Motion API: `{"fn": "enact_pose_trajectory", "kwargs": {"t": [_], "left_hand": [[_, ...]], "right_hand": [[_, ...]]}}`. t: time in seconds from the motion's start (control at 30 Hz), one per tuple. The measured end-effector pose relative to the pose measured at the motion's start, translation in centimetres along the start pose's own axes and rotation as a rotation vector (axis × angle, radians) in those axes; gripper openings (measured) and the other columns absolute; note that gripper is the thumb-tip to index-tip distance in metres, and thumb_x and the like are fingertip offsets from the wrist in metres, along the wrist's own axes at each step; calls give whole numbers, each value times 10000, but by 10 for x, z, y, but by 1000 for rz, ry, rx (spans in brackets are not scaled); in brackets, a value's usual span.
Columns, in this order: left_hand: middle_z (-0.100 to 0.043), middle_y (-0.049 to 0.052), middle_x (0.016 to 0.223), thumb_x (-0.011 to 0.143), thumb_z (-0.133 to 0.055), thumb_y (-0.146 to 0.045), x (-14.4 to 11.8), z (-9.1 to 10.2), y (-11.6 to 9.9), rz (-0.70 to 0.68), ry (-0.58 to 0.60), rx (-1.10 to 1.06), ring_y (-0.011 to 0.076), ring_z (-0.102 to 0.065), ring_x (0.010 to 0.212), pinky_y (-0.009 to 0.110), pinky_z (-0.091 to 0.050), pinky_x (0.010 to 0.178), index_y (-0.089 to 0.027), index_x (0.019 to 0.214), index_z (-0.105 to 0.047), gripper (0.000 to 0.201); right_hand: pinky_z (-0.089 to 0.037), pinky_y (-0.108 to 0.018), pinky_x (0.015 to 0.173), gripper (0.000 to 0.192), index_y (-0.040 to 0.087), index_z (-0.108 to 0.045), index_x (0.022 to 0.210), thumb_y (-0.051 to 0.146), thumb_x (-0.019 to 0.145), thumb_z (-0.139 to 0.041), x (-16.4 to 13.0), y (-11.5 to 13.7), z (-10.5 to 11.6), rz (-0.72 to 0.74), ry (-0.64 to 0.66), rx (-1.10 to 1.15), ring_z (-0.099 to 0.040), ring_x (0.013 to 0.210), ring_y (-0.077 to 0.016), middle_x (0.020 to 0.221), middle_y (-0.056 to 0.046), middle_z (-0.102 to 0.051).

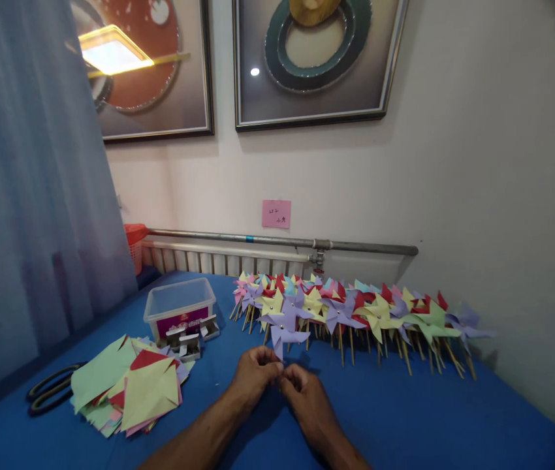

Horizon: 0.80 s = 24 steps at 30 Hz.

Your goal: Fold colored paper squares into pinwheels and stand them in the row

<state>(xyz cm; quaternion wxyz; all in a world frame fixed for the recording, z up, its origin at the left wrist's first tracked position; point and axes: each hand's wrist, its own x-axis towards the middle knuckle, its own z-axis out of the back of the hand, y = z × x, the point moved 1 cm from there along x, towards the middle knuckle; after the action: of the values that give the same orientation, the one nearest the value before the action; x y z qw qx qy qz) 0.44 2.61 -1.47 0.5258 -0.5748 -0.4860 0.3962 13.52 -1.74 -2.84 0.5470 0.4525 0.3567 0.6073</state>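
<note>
My left hand and my right hand meet above the blue cloth, thumbs and fingers pinched together tip to tip. Whatever sits between the fingertips is too small or too hidden to make out. Just beyond them is a purple paper pinwheel, its lowest blade reaching down to the left fingertips; I cannot tell whether the fingers touch it. Behind and to the right stand many more paper pinwheels on thin wooden sticks, in purple, yellow, red, green, pink and blue.
Left of my hands lies a pile of cut paper squares, with black-handled scissors beside it. Small open boxes sit before a clear plastic tub. A pipe runs along the wall; a curtain hangs left.
</note>
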Motion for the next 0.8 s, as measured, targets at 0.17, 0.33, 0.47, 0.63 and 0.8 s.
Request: {"fn": "enact_pose_trajectory", "kwargs": {"t": [0.17, 0.33, 0.47, 0.63, 0.8], "left_hand": [[-494, -39, 492, 575, -747, -376, 2, 4, -1, -81, -97, 98, 90, -411, 476, 241, -302, 509, -183, 563, -544, 281], [-464, -50, 507, 666, -696, -356, 5, 15, -4, -141, -189, 185, 96, -388, 497, 242, -291, 518, -189, 576, -539, 246], [-491, -43, 547, 722, -655, -328, 5, 24, -10, -216, -258, 321, 115, -434, 552, 243, -323, 563, -186, 605, -564, 205], [-542, -25, 583, 764, -631, -326, 1, 26, -18, -252, -242, 394, 136, -480, 592, 256, -354, 609, -188, 640, -600, 188], [-505, -29, 555, 757, -637, -329, -1, 19, -16, -230, -202, 386, 134, -452, 571, 262, -327, 586, -198, 600, -568, 216]], "right_hand": [[-296, -250, 559, 239, 213, -534, 705, 389, 867, -542, -1, 0, -1, 18, 5, -50, -412, 588, -129, 617, 43, -478], [-314, -250, 568, 195, 215, -553, 730, 352, 866, -529, -3, 5, 0, 29, 35, -68, -434, 582, -131, 613, 45, -492], [-313, -253, 564, 185, 217, -551, 722, 341, 858, -532, -4, 9, 1, 9, 28, -75, -427, 569, -131, 599, 49, -487], [-316, -257, 569, 212, 219, -547, 709, 376, 853, -541, -4, 6, 0, 8, 12, -50, -421, 569, -135, 594, 49, -478], [-324, -264, 564, 278, 225, -541, 703, 463, 848, -536, 1, -2, 3, 6, -53, -8, -415, 571, -143, 601, 42, -473]]}}
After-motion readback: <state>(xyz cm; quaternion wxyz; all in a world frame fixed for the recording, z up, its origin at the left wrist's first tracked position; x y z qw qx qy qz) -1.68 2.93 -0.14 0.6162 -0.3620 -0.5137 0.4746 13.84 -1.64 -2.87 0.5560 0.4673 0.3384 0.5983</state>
